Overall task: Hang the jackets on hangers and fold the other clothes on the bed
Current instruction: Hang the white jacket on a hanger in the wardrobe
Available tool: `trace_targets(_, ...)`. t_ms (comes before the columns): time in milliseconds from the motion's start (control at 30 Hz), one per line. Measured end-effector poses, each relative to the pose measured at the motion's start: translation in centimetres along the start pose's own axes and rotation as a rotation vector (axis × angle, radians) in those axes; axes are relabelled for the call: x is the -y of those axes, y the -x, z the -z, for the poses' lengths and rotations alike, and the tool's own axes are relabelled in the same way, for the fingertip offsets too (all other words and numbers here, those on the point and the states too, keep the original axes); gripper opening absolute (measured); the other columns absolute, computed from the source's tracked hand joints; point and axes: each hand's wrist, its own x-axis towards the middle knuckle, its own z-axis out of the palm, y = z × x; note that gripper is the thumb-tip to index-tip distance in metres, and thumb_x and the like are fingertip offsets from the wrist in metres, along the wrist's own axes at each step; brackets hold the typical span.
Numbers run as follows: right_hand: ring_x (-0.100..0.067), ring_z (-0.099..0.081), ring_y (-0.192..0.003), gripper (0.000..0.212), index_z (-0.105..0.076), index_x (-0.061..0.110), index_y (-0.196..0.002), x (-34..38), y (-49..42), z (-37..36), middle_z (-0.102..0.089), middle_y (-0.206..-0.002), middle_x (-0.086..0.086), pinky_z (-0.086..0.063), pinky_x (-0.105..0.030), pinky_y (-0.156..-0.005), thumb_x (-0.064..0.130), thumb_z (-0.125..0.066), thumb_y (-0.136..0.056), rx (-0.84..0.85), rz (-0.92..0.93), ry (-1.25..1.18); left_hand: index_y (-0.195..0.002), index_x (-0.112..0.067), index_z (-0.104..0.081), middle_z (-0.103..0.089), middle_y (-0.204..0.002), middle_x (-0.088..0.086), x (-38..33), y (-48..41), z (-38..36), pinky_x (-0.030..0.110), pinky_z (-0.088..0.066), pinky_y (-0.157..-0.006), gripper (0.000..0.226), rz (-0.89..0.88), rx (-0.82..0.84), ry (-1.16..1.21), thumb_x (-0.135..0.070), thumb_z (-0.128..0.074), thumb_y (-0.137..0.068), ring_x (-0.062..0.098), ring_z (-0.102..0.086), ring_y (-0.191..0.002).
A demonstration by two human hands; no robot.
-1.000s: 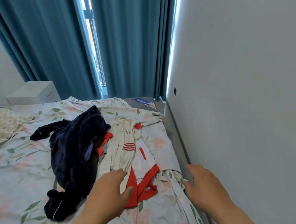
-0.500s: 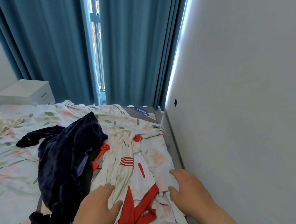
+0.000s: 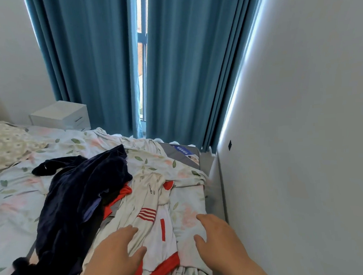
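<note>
Your left hand (image 3: 117,254) lies flat, fingers spread, on the white-and-red garment (image 3: 147,200) at the near right of the bed (image 3: 13,213). Your right hand (image 3: 219,240), fingers loosely spread, holds nothing just right of it. The navy jacket (image 3: 77,192) lies heaped at left, overlapping the garment.

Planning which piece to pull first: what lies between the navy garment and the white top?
Head view: bunched red cloth and a grey strip, between navy garment and white top.
</note>
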Motion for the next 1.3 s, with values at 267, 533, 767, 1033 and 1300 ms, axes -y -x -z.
trace_targets(267,-0.015,-0.038,-0.135,0.057,-0.032,0.036,-0.149,-5.9,-1.6,3.5,-0.039,-0.149,0.012,-0.033,-0.031,-0.111,0.048,-0.047,-0.095,0.106,0.118,0.025,-0.145,-0.038,-0.036,-0.034,-0.152,-0.021,-5.5,1.9,-2.8,0.018,-0.027,-0.113,0.063,0.125,-0.079,0.028,-0.06,-0.054,-0.089,-0.001,-0.036,-0.137)
trace_targets(533,-0.014,-0.038,-0.137,0.059,-0.032,0.034,-0.15,-6.4,-0.4,4.2,-0.039,-0.151,0.011,-0.033,-0.03,-0.113,0.047,-0.046,-0.094,0.071,0.113,-0.015,-0.146,-0.038,-0.037,-0.035,-0.152,-0.022,-5.3,2.3,-1.3,0.018,-0.03,-0.11,0.064,0.117,-0.097,-0.044,-0.062,-0.053,-0.089,-0.003,-0.036,-0.136)
trace_targets(767,-0.018,-0.044,-0.131,0.055,-0.036,0.028,-0.149,-6.0,-0.2,4.2,-0.046,-0.145,0.006,-0.037,-0.033,-0.11,0.04,-0.047,-0.096,0.023,0.073,0.059,-0.146,-0.04,-0.037,-0.033,-0.154,-0.022,-3.2,0.4,-1.1,0.023,-0.029,-0.113,0.062,0.078,0.02,-0.12,-0.059,-0.053,-0.089,-0.001,-0.031,-0.14)
trace_targets(1033,-0.017,-0.044,-0.133,0.055,-0.037,0.028,-0.148,-7.6,-6.0,2.2,-0.046,-0.147,0.006,-0.037,-0.031,-0.109,0.04,-0.048,-0.096,0.096,0.042,0.02,-0.142,-0.038,-0.042,-0.039,-0.151,-0.02,-1.0,-4.9,-2.7,0.026,-0.035,-0.11,0.058,0.185,0.078,-0.023,-0.054,-0.057,-0.089,0.002,-0.038,-0.136)
trace_targets(1300,-0.01,-0.034,-0.141,0.056,-0.033,0.033,-0.151,-12.4,-20.6,-5.8,-0.035,-0.154,0.013,-0.029,-0.027,-0.115,0.044,-0.047,-0.098,0.351,-0.022,-0.111,-0.117,-0.046,-0.054,-0.056,-0.134,-0.013,2.8,-14.7,-9.5,0.024,-0.037,-0.102,0.039,0.467,0.187,0.218,-0.043,-0.072,-0.083,0.005,-0.05,-0.116)
